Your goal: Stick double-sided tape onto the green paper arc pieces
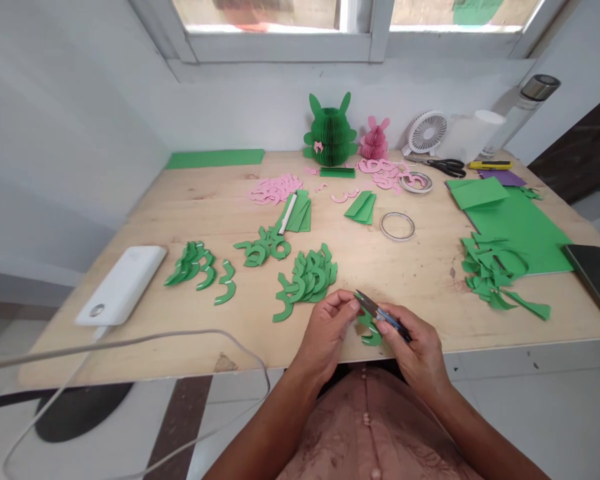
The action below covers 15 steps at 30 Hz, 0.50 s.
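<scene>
At the table's front edge, my left hand [329, 330] pinches a curved green paper strip [371, 333] between thumb and fingers. My right hand [414, 343] grips a small pair of snips [387, 317] with dark pointed blades and blue on the handle. Its blades lie over the strip, close to my left fingertips. Part of the strip is hidden behind the snips and fingers. Just beyond my left hand is a heap of wavy green paper cutouts [310, 275]. Farther left lie a smaller green cutout pile [263, 247] and a single wavy piece [225, 283].
A white power bank [121, 285] with a cable stands left. Pink cutouts [277, 189], a tape roll [397, 227] and a green honeycomb paper figure [331, 137] sit farther back. Green scraps [495, 270], black scissors [447, 167] and a phone [595, 277] are on the right.
</scene>
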Motion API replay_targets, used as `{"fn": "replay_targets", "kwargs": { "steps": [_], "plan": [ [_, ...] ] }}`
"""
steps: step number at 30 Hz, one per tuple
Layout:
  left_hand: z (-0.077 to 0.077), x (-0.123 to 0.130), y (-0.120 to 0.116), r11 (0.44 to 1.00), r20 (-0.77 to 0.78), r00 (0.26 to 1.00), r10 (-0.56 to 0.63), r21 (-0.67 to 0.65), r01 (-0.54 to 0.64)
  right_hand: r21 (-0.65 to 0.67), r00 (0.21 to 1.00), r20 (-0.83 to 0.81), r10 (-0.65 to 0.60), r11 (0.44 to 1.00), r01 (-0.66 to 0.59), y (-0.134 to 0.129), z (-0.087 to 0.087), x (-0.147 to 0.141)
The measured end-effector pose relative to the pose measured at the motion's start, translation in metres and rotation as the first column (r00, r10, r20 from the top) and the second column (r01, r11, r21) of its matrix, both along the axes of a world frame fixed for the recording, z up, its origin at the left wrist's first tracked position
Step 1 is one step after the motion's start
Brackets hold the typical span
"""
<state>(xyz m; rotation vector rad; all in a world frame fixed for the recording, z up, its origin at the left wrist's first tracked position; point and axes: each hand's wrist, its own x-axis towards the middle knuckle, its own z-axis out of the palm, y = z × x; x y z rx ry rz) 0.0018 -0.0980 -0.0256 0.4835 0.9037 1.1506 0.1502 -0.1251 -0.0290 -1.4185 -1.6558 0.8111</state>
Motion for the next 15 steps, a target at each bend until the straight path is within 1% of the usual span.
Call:
{"fn": "replay_targets", "kwargs": {
  "steps": [7,15],
  "plan": [
    [-0.0004,0.0003,-0.0005,1.0,0.032,0.999,-0.009,0.011,0.008,-0.002,1.0,0.006,-0.01,1.0,0.01,-0.0013,0.0002,0.0],
    [0.0007,0.0005,-0.0009,1.0,0.018,1.0,0.002,0.009,-0.002,0.03,1.0,0.024,0.002,1.0,-0.002,-0.0005,0.0012,0.0001]
  ]
}}
